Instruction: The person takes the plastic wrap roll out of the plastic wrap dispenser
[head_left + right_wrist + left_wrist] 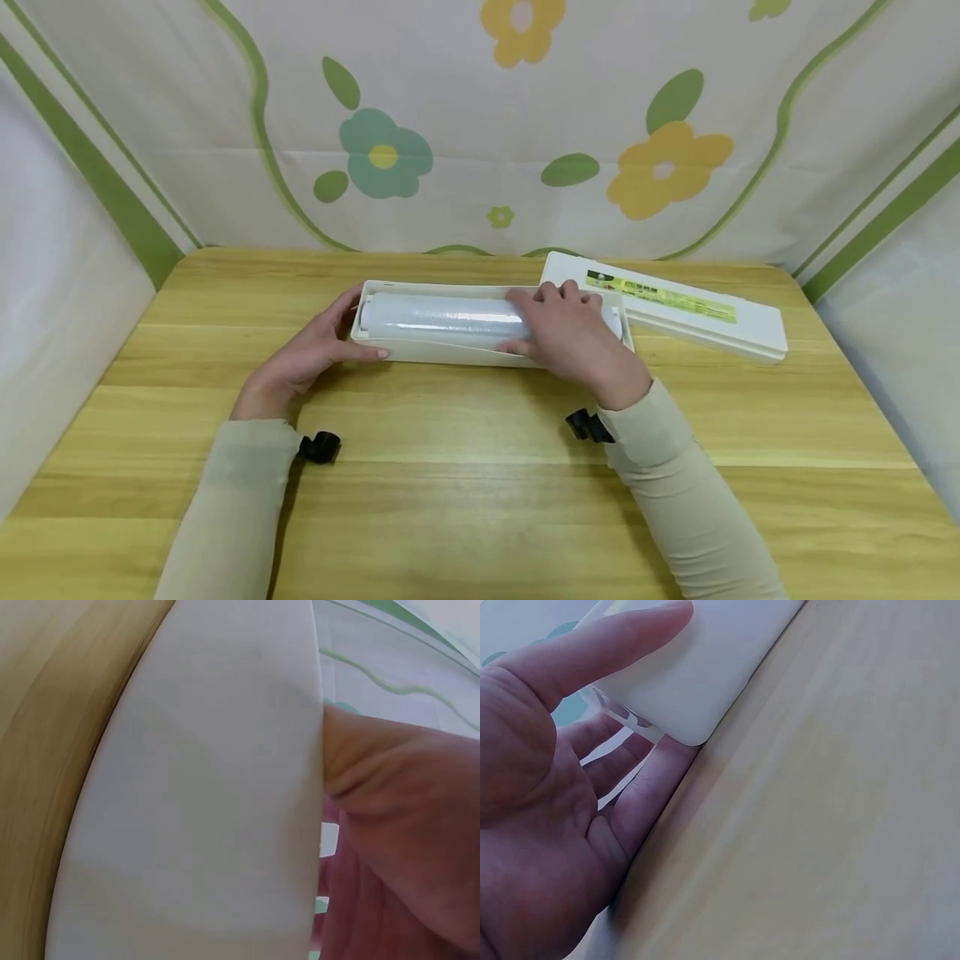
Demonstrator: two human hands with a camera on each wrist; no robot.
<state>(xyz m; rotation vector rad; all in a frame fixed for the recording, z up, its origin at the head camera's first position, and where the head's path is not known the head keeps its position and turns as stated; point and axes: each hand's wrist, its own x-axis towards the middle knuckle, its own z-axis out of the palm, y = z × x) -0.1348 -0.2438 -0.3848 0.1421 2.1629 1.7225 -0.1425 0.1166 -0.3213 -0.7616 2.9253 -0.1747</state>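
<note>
A long white cling film box [450,354] sits on the table with its top off. Inside lies a roll of clear cling film [442,313], shiny along its length. My left hand [311,350] grips the box's left end, thumb on the front wall and fingers round the back; the left wrist view shows the thumb [622,645] on the smooth white side. From above, my right hand [573,337] reaches over the front wall and holds the roll near its right end, thumb in front and fingers behind. In the right wrist view the box wall [195,780] hides the fingertips.
A long white lid [705,329] with a yellow-green label lies at an angle behind and right of the box, partly behind my right hand. The wooden table [465,500] meets a flower-printed curtain [465,100] at its back edge. Pale sheets hang on both sides.
</note>
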